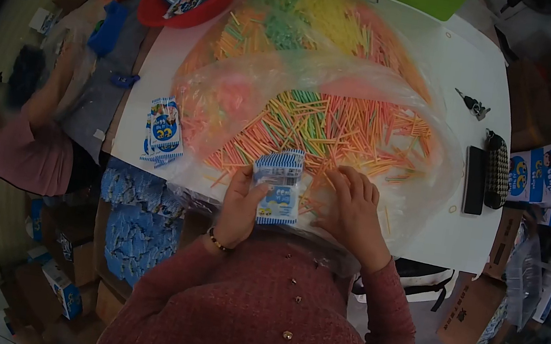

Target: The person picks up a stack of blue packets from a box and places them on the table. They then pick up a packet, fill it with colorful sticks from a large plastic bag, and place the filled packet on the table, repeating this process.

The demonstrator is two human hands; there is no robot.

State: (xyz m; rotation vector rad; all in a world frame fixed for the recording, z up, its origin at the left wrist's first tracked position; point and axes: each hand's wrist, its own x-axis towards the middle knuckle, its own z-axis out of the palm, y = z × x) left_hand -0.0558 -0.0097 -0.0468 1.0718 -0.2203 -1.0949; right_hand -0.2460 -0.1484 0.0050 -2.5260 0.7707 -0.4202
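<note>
My left hand [239, 206] is closed around the side of a small blue-and-white printed packet [279, 197], its thumb across the front. The packet stands over the near edge of the table. To its right, my right hand [358, 216] rests low over the near part of a heap of thin coloured sticks [311, 124], fingers bent and apart. Nothing shows in that hand, though its palm side is hidden. Pink, orange, green and yellow sticks lie in and on a large clear plastic bag [442, 179] spread across the table.
Blue-and-white packets [166, 128] lie on the white table [495, 84] at left. More fill a red basin [228, 5]. A dark phone [475, 180] and checkered pouch [497, 169] are at right. Another person [29, 149] works at left. Cartons [472, 315] stand on the floor.
</note>
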